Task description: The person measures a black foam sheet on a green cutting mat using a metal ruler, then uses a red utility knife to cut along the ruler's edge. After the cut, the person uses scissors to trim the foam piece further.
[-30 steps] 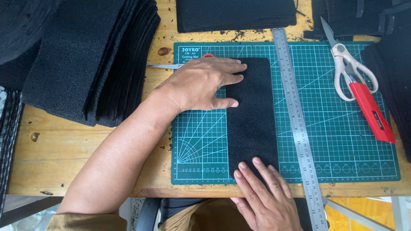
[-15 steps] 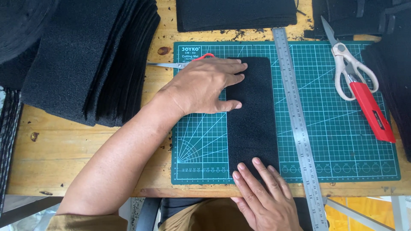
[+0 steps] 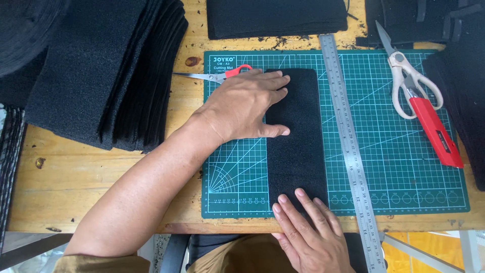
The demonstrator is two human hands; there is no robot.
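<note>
The left hand [image 3: 247,103] lay flat, fingers spread, on the black strip [image 3: 298,146] on the mat [image 3: 404,187]; the right hand [image 3: 308,227] pressed open on its near edge. The ruler [image 3: 348,146] ran just beside (open mat beyond, towards the scissors [image 3: 411,86]).

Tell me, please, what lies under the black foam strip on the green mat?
The black foam strip lies flat on the green cutting mat, both hands pressing it: left hand, right hand. The mat's grid beneath is covered.
</note>
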